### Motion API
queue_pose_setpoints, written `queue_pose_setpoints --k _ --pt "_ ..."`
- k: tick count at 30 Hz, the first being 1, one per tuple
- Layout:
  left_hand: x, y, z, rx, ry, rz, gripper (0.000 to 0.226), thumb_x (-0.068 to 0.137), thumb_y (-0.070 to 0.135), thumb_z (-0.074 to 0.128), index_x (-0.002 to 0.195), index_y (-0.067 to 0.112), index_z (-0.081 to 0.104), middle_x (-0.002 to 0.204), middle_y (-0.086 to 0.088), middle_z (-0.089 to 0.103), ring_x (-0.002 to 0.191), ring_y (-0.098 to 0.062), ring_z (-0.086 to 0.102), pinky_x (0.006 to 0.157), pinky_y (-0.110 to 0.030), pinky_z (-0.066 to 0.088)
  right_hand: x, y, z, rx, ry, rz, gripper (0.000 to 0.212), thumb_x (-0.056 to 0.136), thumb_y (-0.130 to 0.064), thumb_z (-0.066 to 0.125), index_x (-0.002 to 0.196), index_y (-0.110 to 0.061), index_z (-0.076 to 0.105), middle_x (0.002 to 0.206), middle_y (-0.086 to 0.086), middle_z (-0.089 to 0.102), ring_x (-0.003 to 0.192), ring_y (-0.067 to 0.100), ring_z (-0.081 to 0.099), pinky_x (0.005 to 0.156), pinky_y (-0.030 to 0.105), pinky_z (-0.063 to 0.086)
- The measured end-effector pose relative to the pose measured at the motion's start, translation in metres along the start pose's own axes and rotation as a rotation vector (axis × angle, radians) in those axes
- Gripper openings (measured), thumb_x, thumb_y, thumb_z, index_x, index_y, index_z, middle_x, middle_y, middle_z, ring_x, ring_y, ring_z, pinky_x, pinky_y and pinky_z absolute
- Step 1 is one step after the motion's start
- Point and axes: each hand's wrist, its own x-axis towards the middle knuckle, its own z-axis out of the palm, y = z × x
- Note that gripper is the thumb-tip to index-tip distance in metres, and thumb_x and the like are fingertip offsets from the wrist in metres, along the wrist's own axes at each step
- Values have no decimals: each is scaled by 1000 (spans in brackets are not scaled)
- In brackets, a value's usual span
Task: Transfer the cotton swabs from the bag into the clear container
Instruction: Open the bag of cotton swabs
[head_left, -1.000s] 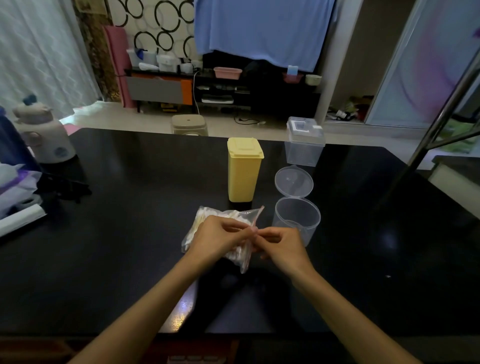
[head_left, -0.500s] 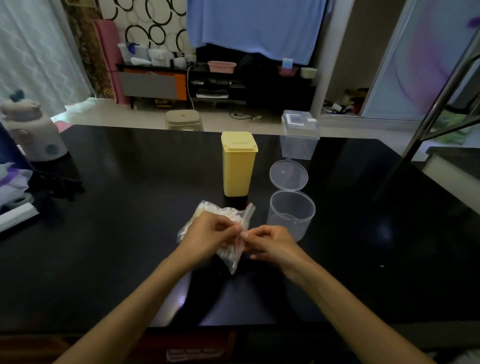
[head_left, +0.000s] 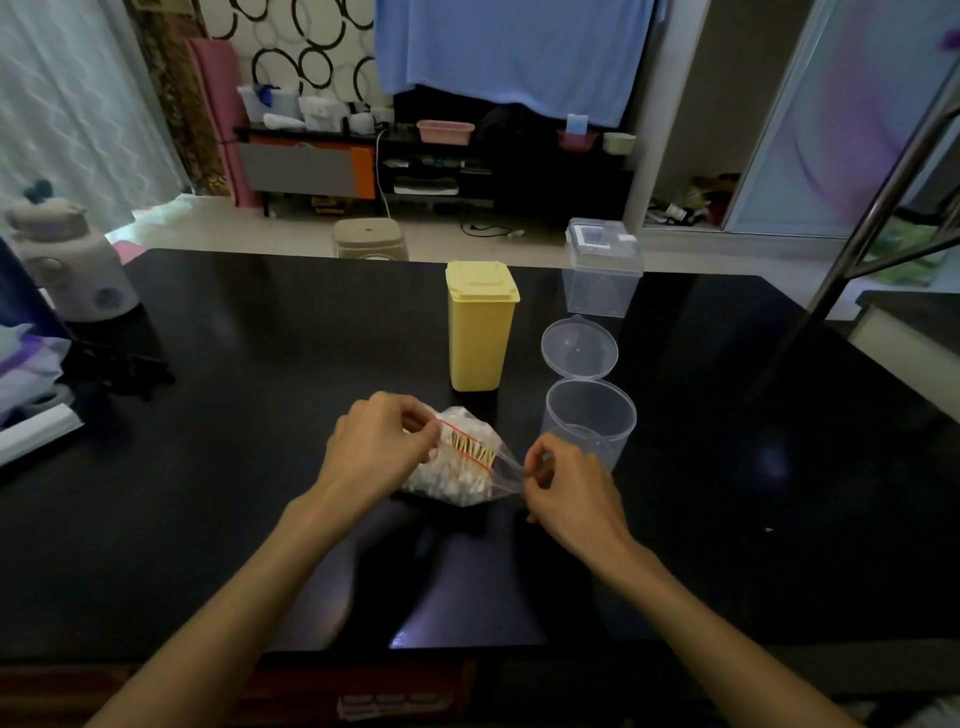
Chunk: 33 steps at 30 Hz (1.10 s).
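Nearest to me, my left hand (head_left: 376, 452) pinches the red zip edge of the bag (head_left: 457, 470) at its left side, and my right hand (head_left: 569, 491) pinches the clear lip on the right; each grip is closed on plastic, pulling the mouth apart. The bag rests on the worktop (head_left: 208, 493) between them, swabs (head_left: 452, 480) bunched inside with wooden stems showing under the zip. Just beyond my right hand stands the cup (head_left: 589, 421), open, its hinged lid (head_left: 579, 345) tipped back, nothing in it that I can see. Further off is a yellow bin (head_left: 480, 325), then a clear box (head_left: 602, 275).

My worry: if the seal gives suddenly, swabs could scatter over the worktop. My right hand is also near enough to knock the light cup.
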Motion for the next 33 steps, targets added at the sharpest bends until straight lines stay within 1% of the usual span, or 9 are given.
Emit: queue_pose_setpoints --k 5,8,13,15,19,21,25,30,33 --pt "1 7 4 -59 -156 59 19 71 52 59 75 35 68 71 21 70 68 1 67 78 -34 55 3 1 -5 4 -11 -46 12 83 -15 56 82 -27 55 80 -5 67 69 16 67 68 44 57" --pt "8 3 1 -60 -335 163 40 63 53 69 100 41 60 105 23 63 100 -1 60 92 -33 50 3 -2 -10 43 -23 -87 13 84 -17 57 85 -29 59 71 -3 69 59 10 66 66 43 57" --pt "18 -6 12 248 -500 380 119 57 35 86 149 27 11 157 9 7 145 -10 2 120 -35 7 4 -8 -18 14 -101 -115 16 86 -15 58 86 -30 62 69 0 71 53 4 65 68 36 57" --pt "21 -5 21 375 -502 410 121 60 42 84 151 26 6 158 6 12 145 -12 7 118 -31 5 6 -9 -23 -24 -143 -106 19 86 -14 58 85 -31 64 71 1 72 55 5 66 68 31 56" --pt "20 -9 27 406 -352 447 108 53 70 66 145 26 29 136 4 48 125 -17 44 104 -29 29 9 -6 -29 -163 -149 -91 16 87 -23 61 102 -27 64 85 -1 69 79 15 67 77 35 55" --pt "13 -11 27 405 -254 491 106 47 79 48 140 30 36 127 8 51 117 -15 47 98 -28 33 11 -6 -30 -101 -155 -77 13 87 -24 62 99 -25 66 73 -5 66 71 12 65 75 32 56" --pt "-4 -14 34 389 -68 517 87 56 74 57 130 30 46 117 9 54 108 -15 51 92 -29 35 11 -10 -29 80 -293 4 12 88 -17 62 96 -17 70 59 -5 63 48 5 59 47 13 44" --pt "-19 -8 48 352 112 455 77 55 74 52 113 24 58 100 2 60 89 -22 58 79 -36 41 11 -13 -23 93 -369 100 31 92 -35 53 100 -8 67 84 12 72 69 24 68 58 26 52" --pt "-20 -5 51 311 127 459 77 53 74 51 110 22 57 99 2 60 87 -21 57 78 -36 42 12 -14 -19 43 -389 92 43 94 -39 47 93 -2 67 77 11 66 65 18 60 60 27 48"
